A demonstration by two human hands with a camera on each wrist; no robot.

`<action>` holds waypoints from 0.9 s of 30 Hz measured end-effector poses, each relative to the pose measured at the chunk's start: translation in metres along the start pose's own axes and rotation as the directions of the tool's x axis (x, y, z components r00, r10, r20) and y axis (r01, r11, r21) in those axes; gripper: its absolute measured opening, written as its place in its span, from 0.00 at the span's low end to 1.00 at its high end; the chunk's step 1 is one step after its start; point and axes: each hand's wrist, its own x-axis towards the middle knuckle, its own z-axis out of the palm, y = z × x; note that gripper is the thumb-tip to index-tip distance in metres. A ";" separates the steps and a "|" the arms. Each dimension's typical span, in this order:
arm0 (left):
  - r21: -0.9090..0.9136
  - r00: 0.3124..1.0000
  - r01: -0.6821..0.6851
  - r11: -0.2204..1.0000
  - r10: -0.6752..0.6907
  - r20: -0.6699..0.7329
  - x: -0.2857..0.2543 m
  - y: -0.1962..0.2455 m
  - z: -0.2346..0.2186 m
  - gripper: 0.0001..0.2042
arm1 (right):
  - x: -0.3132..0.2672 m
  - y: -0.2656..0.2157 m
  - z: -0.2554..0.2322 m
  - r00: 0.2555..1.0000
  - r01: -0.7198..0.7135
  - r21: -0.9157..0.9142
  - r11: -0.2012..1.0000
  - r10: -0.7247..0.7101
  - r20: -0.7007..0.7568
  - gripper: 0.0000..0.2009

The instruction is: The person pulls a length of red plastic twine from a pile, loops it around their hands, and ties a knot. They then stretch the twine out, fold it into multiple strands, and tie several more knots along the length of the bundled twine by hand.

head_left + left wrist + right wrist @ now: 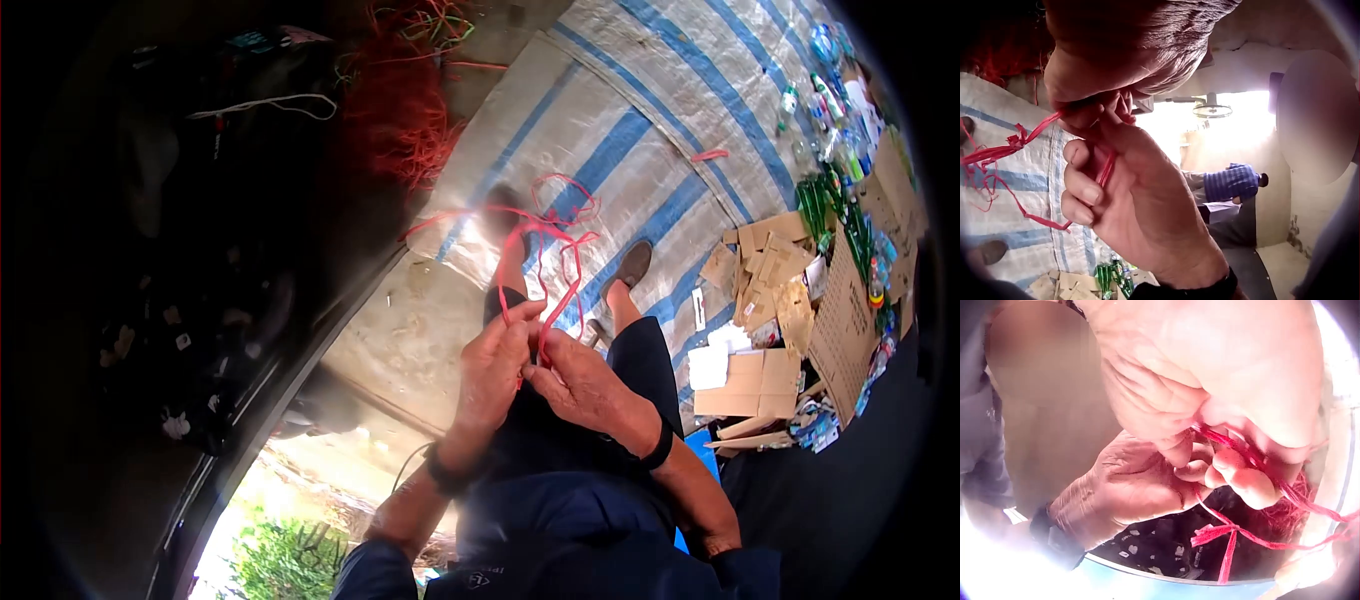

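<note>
Both hands meet in front of the lap and pinch red plastic twine (561,308) between them. In the head view the left hand (490,368) grips the strands on the left, and the right hand (592,388) pinches them with thumb and fingers on the right. Loose loops and ends spread forward from the fingertips. A knot with frayed tails in the twine (1017,142) shows in the left wrist view. Seen from the right wrist, one strand of twine (1260,461) runs across the curled right fingers, and a short tied tail hangs below the left fingertips.
A white-and-blue striped woven sheet (640,150) covers the floor. Flattened cardboard (745,385) and plastic bottles (818,205) lie at right. A tangled red twine heap (405,130) sits beside a dark bag-like mass. Another person (1232,183) in a striped shirt appears beyond.
</note>
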 end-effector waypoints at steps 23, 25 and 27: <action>-0.390 0.739 -0.673 0.628 0.578 -0.346 -0.033 0.149 -0.174 0.05 | -0.026 0.069 -0.080 0.972 -0.011 -0.595 0.804 0.149 0.183 0.06; -0.392 0.726 -0.687 0.612 0.597 -0.341 -0.036 0.152 -0.188 0.05 | -0.037 0.083 -0.104 0.972 -0.073 -0.636 0.768 0.198 0.128 0.06; -0.399 0.707 -0.707 0.584 0.609 -0.360 -0.037 0.153 -0.198 0.05 | -0.047 0.098 -0.124 0.975 -0.126 -0.657 0.743 0.216 0.057 0.06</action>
